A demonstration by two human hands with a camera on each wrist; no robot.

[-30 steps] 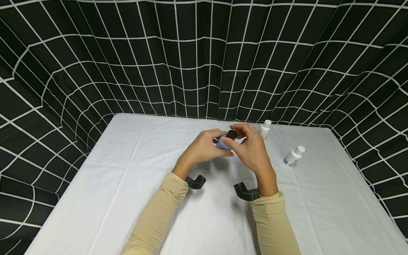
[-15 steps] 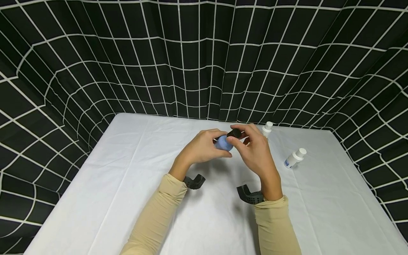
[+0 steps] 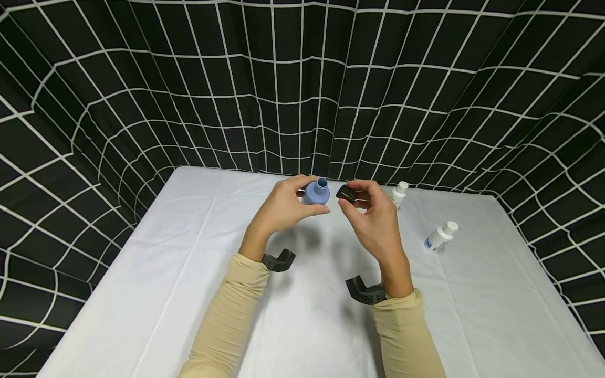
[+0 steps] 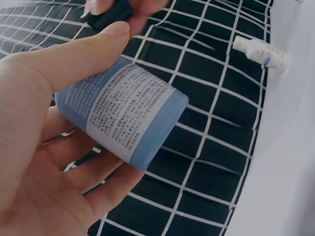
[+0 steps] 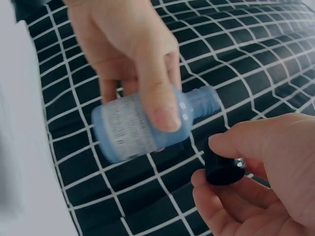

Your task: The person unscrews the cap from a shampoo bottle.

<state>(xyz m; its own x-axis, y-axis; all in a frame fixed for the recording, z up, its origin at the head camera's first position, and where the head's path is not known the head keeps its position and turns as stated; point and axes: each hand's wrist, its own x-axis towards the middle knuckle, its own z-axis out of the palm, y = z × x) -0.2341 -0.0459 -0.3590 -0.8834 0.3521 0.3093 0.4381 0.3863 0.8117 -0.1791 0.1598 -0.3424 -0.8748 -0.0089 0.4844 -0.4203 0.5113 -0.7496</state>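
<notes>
A blue bottle (image 3: 315,194) with a bare threaded neck (image 5: 203,102) is gripped by my left hand (image 3: 285,207), thumb on one side and fingers on the other. Its printed label (image 4: 129,104) faces the left wrist camera. Beside it, my right hand (image 3: 375,220) pinches a black cap (image 3: 346,193) between thumb and fingers. Cap and bottle are apart, with a small gap between them in the head view. Both are held up over the white-covered table (image 3: 312,325).
Two small white bottles with white caps stand on the right of the table: one bottle (image 3: 399,194) just behind my right hand, another bottle (image 3: 441,236) farther right. A black curtain (image 3: 302,94) with white grid lines surrounds the table's back and sides.
The black cap has come off the blue bottle. My left hand has moved left and away with the bottle, its open neck now showing, while my right hand keeps the cap.
</notes>
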